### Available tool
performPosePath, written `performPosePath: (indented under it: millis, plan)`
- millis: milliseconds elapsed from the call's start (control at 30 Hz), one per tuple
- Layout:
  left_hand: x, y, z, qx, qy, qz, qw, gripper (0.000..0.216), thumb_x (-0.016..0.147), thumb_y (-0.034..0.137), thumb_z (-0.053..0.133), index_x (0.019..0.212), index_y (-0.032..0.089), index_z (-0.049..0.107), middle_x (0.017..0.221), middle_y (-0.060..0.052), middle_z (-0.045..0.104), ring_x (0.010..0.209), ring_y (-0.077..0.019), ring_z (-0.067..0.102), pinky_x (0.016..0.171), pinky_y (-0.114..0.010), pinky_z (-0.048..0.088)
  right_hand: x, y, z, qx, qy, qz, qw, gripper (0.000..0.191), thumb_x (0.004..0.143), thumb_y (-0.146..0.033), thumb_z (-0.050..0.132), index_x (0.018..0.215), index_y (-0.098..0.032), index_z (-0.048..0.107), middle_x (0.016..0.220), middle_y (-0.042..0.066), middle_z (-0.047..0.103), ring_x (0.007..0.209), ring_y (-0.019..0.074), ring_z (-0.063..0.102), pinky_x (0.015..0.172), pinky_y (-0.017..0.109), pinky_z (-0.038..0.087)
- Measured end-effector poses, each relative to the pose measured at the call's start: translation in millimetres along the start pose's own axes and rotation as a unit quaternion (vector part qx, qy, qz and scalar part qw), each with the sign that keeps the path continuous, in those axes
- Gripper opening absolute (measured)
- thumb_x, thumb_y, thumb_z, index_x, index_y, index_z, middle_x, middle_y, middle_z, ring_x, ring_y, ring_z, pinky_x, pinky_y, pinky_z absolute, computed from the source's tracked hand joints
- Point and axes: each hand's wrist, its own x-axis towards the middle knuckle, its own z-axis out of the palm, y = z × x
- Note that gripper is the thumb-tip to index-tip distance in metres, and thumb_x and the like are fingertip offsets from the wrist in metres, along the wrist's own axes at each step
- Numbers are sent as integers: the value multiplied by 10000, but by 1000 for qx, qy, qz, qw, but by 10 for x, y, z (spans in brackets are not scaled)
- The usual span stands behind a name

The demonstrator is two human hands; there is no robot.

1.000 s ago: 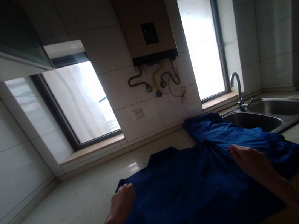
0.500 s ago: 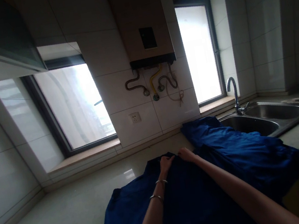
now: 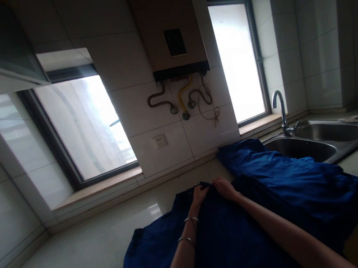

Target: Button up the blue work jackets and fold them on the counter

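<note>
**A:** What's in front of you?

**B:** A dim tiled kitchen with two bright windows and a water heater (image 3: pixel 171 21) on the wall between them. A pale countertop (image 3: pixel 70 266) runs below, and a steel double sink (image 3: pixel 324 139) with a faucet (image 3: pixel 280 110) sits to your right. A large blue garment (image 3: pixel 243 228) lies spread across the countertop, its right part bunched beside the sink.

**A:** And your hands?

**B:** Both meet at the garment's far edge, near its middle. Your left hand (image 3: pixel 198 194) and right hand (image 3: pixel 224 188) have fingers curled, pinching the cloth there. Two thin bracelets circle your left wrist.

**A:** How would you handle that edge well?

**B:** I'd judge you should keep both pinches level and close together, and draw the cloth evenly so it lies flat rather than wrinkling.
</note>
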Motion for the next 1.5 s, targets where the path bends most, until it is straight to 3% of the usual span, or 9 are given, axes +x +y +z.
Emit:
performPosePath:
  millis: [367,467,567,667,800,933,1200,1367,1500]
  plan:
    - [-182,35,108,154,55,19,986,253,822,212,496,1047,131,580,989,-107,646,921,-193,588,770,-274,409,-10,67,113,-45,-33,61,997,276,897,-160,357,982,-120,616,937,150,659,853,224,634,696,287,437]
    - [-234,-12,-79,201,61,17,978,219,839,233,452,928,143,631,939,-102,648,918,-199,581,810,-293,395,-28,54,74,-45,-24,58,997,293,896,-147,341,970,-117,624,940,148,656,863,220,624,724,297,437]
    - [-271,-130,-405,250,87,20,964,230,812,217,471,960,153,637,1085,-127,598,1084,-254,494,928,-365,323,-70,-7,-20,-40,7,37,998,307,900,-144,335,1039,-142,610,1032,135,626,1002,211,561,849,315,401]
    - [-276,-284,-700,281,96,11,955,263,767,213,533,1003,161,635,1150,-140,570,1147,-303,438,968,-436,271,-126,-104,-110,-37,48,-48,997,308,911,-182,344,1054,-166,616,1081,114,604,1071,194,499,931,309,352]
    - [-226,-464,-875,281,84,-17,956,232,754,232,559,961,186,652,1040,-99,645,1028,-264,544,913,-399,339,-185,-217,-149,-9,21,-179,984,335,914,-229,350,1132,-202,603,1111,66,617,1069,168,501,962,292,341]
    - [-197,-577,-884,263,105,-60,957,215,796,272,502,913,175,654,941,-103,674,935,-240,603,772,-311,415,-210,-246,-115,21,-49,-213,976,400,918,-321,349,1297,-290,473,1311,-5,510,1246,179,382,1034,345,284]
    - [-189,-664,-792,234,149,-94,956,345,851,383,394,969,141,609,1024,-171,629,992,-325,571,763,-373,405,-217,-244,-124,48,-121,-190,973,391,931,-422,309,1247,-329,519,1331,-27,491,1296,183,324,1064,405,226]
    - [-117,-743,-975,151,76,-104,980,467,879,435,326,700,130,632,731,-92,659,801,-235,627,647,-265,418,-231,-231,-101,83,-115,-152,978,423,910,-466,348,1302,-347,451,1329,-13,494,1289,192,339,1081,432,177]
    - [-153,-825,-1210,75,22,-126,989,497,868,451,331,616,129,612,580,-48,620,606,-172,608,518,-219,413,-78,-174,23,146,-41,-49,987,386,918,-345,369,1268,-259,507,1288,32,533,1206,172,449,1027,317,297]
